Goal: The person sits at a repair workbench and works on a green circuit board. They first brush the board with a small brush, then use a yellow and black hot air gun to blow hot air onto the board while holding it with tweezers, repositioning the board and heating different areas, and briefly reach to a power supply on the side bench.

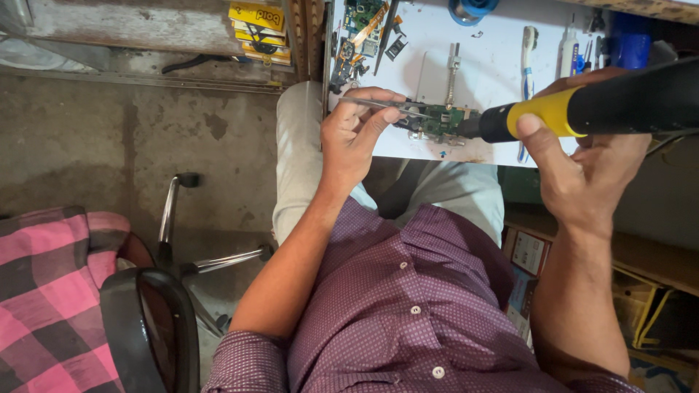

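While I watched, left hand pinched tweezers shut | right hand gripped iron, fingers closed | board lay at white bench near edge | judged light, stiff, fragile; hold by edges.

The tweezers are thin bright metal. The tool at three o'clock has a matt black and yellow plastic body. The circuit board is green, studded with shiny metal parts. The table looks smooth, white. At nine o'clock, the floor is rough, stained concrete.
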Demonstrator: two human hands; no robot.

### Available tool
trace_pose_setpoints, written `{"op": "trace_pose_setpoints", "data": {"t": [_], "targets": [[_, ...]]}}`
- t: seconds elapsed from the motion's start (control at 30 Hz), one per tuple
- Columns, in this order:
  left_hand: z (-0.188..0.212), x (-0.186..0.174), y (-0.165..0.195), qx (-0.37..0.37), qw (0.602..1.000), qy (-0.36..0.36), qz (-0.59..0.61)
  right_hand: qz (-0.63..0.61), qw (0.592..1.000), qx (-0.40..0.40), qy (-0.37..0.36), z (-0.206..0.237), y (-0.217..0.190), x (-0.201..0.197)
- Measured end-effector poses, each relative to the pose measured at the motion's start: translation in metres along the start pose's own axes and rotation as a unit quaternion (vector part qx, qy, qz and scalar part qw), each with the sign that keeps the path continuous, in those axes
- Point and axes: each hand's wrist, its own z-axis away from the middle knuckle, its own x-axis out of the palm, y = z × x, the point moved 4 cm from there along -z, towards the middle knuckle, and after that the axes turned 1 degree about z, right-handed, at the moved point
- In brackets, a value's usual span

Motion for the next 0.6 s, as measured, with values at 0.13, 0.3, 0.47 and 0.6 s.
{"op": "trace_pose_setpoints", "data": {"t": [0.13, 0.3, 0.47, 0.6], "targets": [[0.0011, -0.0005, 0.0013, 0.010, 1.000, -0.006, 0.010, 0.041, 0.999, -0.025, -0.013, -0.0026, -0.0049, 0.0005], [0.0006, -0.0007, 0.0008, 0.006, 1.000, -0.005, 0.014, -0.020, 1.000, -0.007, -0.006, -0.0008, -0.0020, 0.0023], [0.0010, -0.0009, 0.0004, 0.005, 1.000, -0.002, 0.000, -0.031, 1.000, -0.006, -0.005, 0.0007, -0.0002, 0.0014], [0.0016, -0.0010, 0.0003, -0.003, 1.000, -0.003, 0.014, -0.008, 1.000, -0.009, -0.008, -0.0003, -0.0013, 0.0013]]}}
